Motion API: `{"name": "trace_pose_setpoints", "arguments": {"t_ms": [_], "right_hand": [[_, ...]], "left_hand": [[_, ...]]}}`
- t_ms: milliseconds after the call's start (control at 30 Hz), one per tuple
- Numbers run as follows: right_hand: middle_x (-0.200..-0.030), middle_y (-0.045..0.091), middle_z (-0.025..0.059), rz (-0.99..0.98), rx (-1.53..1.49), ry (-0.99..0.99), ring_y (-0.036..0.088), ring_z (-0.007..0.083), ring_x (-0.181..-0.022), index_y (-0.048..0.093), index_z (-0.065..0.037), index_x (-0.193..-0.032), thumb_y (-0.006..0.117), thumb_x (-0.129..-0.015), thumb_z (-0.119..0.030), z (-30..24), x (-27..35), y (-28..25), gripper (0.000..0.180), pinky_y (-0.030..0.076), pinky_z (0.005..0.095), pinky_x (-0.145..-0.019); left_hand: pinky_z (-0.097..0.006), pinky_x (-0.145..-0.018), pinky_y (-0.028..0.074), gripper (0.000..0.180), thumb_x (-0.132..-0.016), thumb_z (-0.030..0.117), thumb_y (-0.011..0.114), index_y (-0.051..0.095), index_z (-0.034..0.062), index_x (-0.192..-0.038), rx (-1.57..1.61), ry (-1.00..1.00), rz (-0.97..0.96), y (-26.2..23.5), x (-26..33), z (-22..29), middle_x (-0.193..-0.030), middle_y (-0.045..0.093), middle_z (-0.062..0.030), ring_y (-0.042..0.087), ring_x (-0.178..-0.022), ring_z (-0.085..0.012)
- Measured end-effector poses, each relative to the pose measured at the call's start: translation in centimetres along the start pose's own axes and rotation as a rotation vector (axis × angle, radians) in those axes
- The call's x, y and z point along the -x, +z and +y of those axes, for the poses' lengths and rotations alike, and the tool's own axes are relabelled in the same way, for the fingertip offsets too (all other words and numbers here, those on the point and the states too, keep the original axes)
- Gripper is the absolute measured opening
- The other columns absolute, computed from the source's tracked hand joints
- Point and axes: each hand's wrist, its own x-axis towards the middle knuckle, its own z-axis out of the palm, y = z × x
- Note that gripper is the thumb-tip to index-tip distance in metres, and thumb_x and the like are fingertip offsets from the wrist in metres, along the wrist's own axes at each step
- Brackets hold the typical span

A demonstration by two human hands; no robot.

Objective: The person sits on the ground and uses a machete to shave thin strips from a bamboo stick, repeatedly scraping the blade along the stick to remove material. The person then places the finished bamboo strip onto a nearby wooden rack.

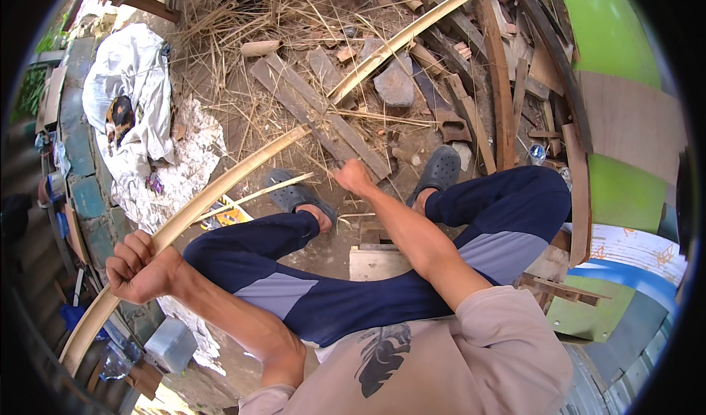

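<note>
My left hand point(143, 268) is closed around a long, pale split bamboo strip point(228, 183), which slants from the lower left up toward the middle of the ground. My right hand point(354, 177) is curled above the ground between my feet; whatever its fingers hold, if anything, is hidden. Close to it lie weathered planks point(305, 110). A second pale bamboo length point(412, 36) runs from near the planks to the upper right; I cannot tell whether it joins the held strip. One thin bamboo sliver point(257, 193) passes by my left shoe point(290, 194).
Bamboo shavings point(228, 29) litter the ground ahead. A grey stone point(395, 82), a handsaw point(448, 124) and piled timber point(500, 84) lie at the right. At the left, a cat point(120, 119) rests on white cloth point(132, 62). A clear plastic container point(171, 343) stands lower left.
</note>
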Motion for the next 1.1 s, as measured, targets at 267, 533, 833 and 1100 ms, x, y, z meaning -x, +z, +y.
{"name": "trace_pose_setpoints", "arguments": {"t_ms": [267,533,833,1100], "right_hand": [[-0.098,0.067,0.0293,0.050,-0.026,0.075,0.066,0.0419,-0.095,0.069,0.001,-0.101,0.062,-0.079,-0.035,3.9,-0.2,3.2,0.043,0.051,0.0456,-0.085],[-0.085,0.068,0.0291,0.054,-0.119,-0.083,0.067,0.0406,-0.085,0.067,0.009,-0.089,0.062,-0.078,-0.034,2.5,2.2,2.0,0.044,0.052,0.0452,-0.077],[-0.062,0.063,0.0216,-0.096,-0.048,0.134,0.065,0.0315,-0.054,0.064,0.009,-0.071,0.059,-0.078,-0.027,2.7,0.7,-1.8,0.037,0.050,0.0422,-0.052],[-0.061,0.063,0.0200,0.082,-0.156,0.098,0.065,0.0292,-0.052,0.065,0.007,-0.074,0.060,-0.078,-0.032,1.6,3.2,-1.8,0.040,0.050,0.0413,-0.053]], "left_hand": [[-0.029,-0.047,0.010,0.035,-0.085,0.022,0.041,0.019,0.0187,-0.058,-0.015,0.000,0.016,0.3,0.2,0.0,-0.053,0.015,0.0030,0.010,-0.047,-0.0097],[-0.028,-0.046,0.010,0.035,-0.085,0.022,0.039,0.018,0.0185,-0.058,-0.012,0.013,0.071,-0.3,0.6,0.2,-0.054,0.014,0.0028,0.010,-0.048,-0.0099],[-0.028,-0.046,0.016,0.043,-0.093,0.044,0.044,0.029,0.0165,-0.063,-0.039,0.048,0.132,-1.5,0.2,-0.4,-0.053,0.020,0.0021,0.018,-0.047,-0.0103],[-0.030,-0.056,0.031,0.059,-0.090,0.071,0.044,0.052,0.0134,-0.080,0.053,-0.094,0.066,-2.1,-0.5,-4.1,-0.063,0.037,0.0010,0.037,-0.056,-0.0120]]}}
